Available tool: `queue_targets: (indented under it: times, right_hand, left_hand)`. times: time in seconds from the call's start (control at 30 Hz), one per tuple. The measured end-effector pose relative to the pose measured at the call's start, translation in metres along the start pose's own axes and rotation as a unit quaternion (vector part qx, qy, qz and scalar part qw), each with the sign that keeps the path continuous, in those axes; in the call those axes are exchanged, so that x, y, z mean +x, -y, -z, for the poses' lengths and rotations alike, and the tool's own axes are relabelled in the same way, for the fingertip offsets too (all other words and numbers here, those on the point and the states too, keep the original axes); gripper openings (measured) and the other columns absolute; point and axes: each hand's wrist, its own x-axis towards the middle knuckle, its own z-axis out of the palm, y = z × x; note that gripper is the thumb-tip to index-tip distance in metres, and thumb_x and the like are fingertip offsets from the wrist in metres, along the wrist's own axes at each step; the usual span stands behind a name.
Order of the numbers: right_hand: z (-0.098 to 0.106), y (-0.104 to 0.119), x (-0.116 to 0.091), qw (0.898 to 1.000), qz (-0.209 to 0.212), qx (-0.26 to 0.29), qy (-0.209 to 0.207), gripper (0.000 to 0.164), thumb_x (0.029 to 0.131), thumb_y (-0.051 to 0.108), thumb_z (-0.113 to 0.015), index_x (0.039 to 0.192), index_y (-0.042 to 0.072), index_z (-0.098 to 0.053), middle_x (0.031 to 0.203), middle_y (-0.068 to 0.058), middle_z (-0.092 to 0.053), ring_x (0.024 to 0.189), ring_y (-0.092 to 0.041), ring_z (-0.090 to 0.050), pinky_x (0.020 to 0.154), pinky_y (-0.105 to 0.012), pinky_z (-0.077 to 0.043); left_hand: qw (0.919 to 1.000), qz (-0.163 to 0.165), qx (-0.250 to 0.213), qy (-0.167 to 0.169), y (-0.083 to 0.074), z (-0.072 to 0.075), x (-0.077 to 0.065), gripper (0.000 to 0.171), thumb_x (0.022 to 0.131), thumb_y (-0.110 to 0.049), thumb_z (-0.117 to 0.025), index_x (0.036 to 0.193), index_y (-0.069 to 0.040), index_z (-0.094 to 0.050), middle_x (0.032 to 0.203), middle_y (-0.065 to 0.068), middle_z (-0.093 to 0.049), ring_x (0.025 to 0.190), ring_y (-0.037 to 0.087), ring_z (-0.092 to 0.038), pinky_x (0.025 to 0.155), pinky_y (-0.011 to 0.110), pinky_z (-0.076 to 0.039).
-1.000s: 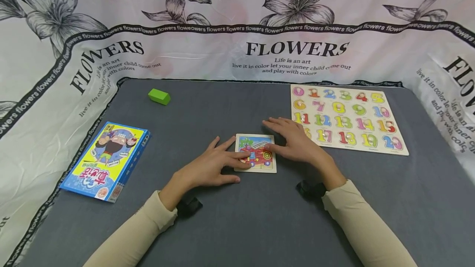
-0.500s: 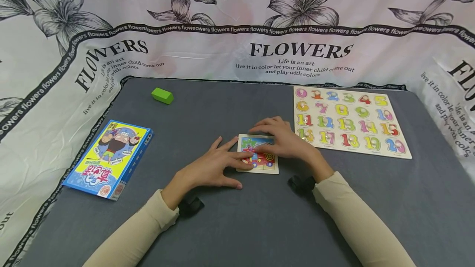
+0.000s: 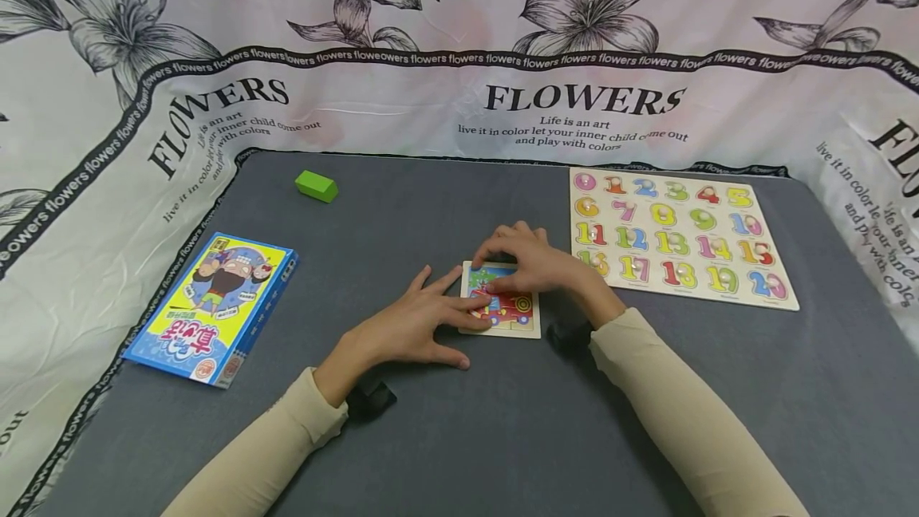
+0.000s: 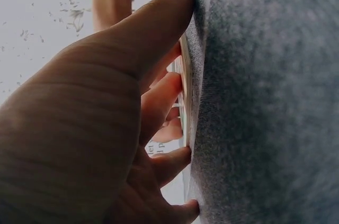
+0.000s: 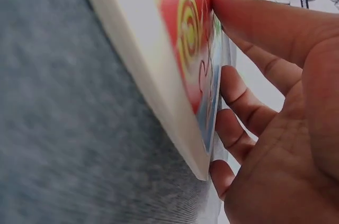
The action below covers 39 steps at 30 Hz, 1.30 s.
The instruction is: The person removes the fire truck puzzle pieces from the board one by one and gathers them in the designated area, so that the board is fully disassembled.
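A small square jigsaw puzzle (image 3: 520,311) in a wooden tray, printed with a red vehicle, lies flat on the grey table. My left hand (image 3: 408,327) rests its outstretched fingers on the puzzle's left part, thumb on the cloth. Over the upper part, my right hand (image 3: 540,263) bends its fingers at the far edge. Its thumb (image 5: 259,20) touches the red picture in the right wrist view. Cut lines between pieces show on the puzzle face (image 5: 188,38) there. The left wrist view gives only the thin tray edge (image 4: 186,94). Fingers hide part of the picture.
A wooden number board (image 3: 682,238) lies at the back right, close to my right hand. To the left are a blue and yellow box (image 3: 215,301) and a green block (image 3: 316,187). A flower-printed white sheet (image 3: 388,118) borders the table's back and sides.
My right hand has moved left over the puzzle, and its fingers have bent toward the far edge. The left hand keeps its place on the puzzle. The head view has shifted slightly.
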Motion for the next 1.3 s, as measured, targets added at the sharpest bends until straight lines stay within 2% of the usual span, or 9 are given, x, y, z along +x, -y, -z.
queue_targets:
  times: [0.43, 0.77, 1.07, 1.3]
  right_hand:
    - [0.010, 0.003, 0.013, 0.997, 0.002, -0.025, 0.072, 0.027, 0.087, 0.028, -0.080, 0.112, 0.030, -0.069, 0.102, 0.000, -0.055, 0.098, -0.022, -0.038, 0.083, -0.043, -0.021]
    - [0.016, 0.006, 0.016, 0.994, 0.001, -0.037, 0.105, 0.028, 0.088, 0.027, -0.078, 0.114, 0.031, -0.067, 0.107, -0.001, -0.056, 0.101, -0.023, -0.040, 0.085, -0.045, -0.024]
    - [0.023, 0.019, 0.023, 0.987, -0.032, -0.069, 0.144, 0.029, 0.085, 0.023, -0.078, 0.109, 0.033, -0.065, 0.111, -0.004, -0.056, 0.105, -0.025, -0.043, 0.091, -0.047, -0.029]
    - [0.026, 0.018, 0.025, 0.982, -0.040, -0.075, 0.166, 0.030, 0.086, 0.023, -0.078, 0.110, 0.035, -0.064, 0.116, -0.004, -0.056, 0.109, -0.026, -0.044, 0.096, -0.052, -0.031]
  left_hand:
    - [1.0000, -0.004, 0.009, -0.001, -0.002, -0.001, -0.001, 0.065, 0.084, -0.054, -0.079, 0.143, -0.034, -0.060, 0.161, -0.011, -0.040, 0.160, 0.035, -0.007, 0.119, 0.075, -0.001]
    - [1.0000, -0.006, 0.008, -0.002, -0.002, -0.001, -0.001, 0.065, 0.083, -0.053, -0.080, 0.142, -0.033, -0.061, 0.160, -0.010, -0.042, 0.160, 0.037, -0.009, 0.119, 0.076, -0.002]
    - [1.0000, -0.007, 0.006, -0.004, -0.003, 0.001, -0.001, 0.064, 0.083, -0.053, -0.080, 0.141, -0.033, -0.062, 0.160, -0.010, -0.042, 0.159, 0.037, -0.010, 0.118, 0.076, -0.003]
    - [1.0000, -0.007, 0.001, -0.003, -0.002, 0.000, -0.001, 0.064, 0.083, -0.052, -0.080, 0.141, -0.033, -0.062, 0.159, -0.009, -0.044, 0.160, 0.037, -0.008, 0.118, 0.076, -0.002]
